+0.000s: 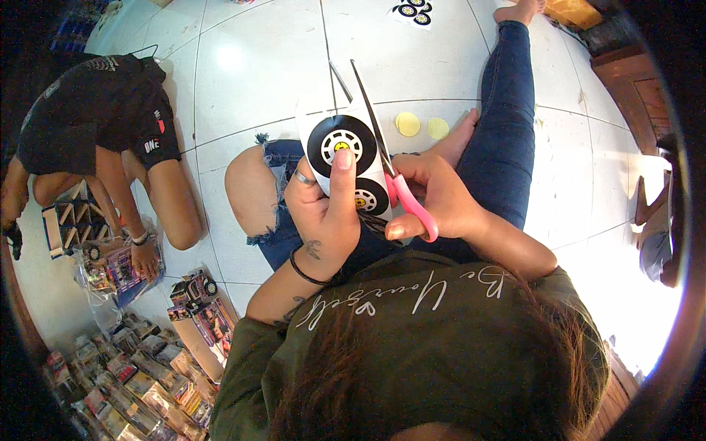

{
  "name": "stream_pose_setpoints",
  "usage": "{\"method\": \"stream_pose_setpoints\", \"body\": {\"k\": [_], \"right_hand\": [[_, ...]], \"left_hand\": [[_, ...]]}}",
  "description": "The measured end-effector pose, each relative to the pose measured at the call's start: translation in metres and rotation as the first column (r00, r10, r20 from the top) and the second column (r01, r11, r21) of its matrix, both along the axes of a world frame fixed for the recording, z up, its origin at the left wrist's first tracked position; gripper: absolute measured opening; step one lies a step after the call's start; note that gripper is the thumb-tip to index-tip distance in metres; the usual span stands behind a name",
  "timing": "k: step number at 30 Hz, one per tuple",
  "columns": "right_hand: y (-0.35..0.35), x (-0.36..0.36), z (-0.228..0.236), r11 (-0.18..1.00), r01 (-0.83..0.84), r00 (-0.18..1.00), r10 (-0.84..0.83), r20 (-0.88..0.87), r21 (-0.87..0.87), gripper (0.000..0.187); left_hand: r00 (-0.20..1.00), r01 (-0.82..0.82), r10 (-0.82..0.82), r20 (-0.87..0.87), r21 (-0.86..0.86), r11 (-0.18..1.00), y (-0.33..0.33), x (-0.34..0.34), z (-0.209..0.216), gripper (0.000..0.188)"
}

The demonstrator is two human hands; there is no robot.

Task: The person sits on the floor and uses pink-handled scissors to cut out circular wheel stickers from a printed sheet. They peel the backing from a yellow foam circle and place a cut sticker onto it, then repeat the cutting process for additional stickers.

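My left hand (323,220) pinches a white sticker-like sheet (305,117), thumb flat on top. The sheet carries printed black truck wheels with white rims and yellow hubs; one wheel (320,143) shows almost whole, and a second lies lower, partly under my thumb. My right hand (441,195) grips a pair of scissors (412,209) by the pink handles. The scissor blades are spread and point away from me. One blade runs along the sheet's right edge, while the other's tip shows beyond its far edge.
Two pale yellow discs (407,123) lie on the white tile floor past my hands. Another wheel sheet (415,11) is farther off. At left, a person (95,117) bends over a plastic-wrapped pack (118,268). Near them are a toy truck (193,289) and many small packaged items (140,375).
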State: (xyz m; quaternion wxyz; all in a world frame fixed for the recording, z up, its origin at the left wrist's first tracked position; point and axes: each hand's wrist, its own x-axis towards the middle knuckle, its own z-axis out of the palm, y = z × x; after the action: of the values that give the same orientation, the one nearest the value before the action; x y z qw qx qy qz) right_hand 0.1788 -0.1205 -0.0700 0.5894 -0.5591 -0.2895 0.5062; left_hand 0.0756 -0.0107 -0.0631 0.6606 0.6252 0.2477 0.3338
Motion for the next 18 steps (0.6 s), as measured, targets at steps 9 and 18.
{"method": "stream_pose_setpoints", "body": {"k": [9,18], "right_hand": [[0.0006,0.0001,0.0085,0.999,0.0,0.998,0.003,0.066,-0.036,0.045],[-0.0009,0.0026,0.0092,0.999,-0.033,0.999,0.033,0.036,0.013,0.044]], "left_hand": [[1.0,0.001,0.001,-0.013,0.163,0.987,0.0004,-0.0029,0.001,0.023],[0.999,0.028,-0.024,-0.026,0.17,0.985,0.0042,-0.0049,0.0045,0.019]]}}
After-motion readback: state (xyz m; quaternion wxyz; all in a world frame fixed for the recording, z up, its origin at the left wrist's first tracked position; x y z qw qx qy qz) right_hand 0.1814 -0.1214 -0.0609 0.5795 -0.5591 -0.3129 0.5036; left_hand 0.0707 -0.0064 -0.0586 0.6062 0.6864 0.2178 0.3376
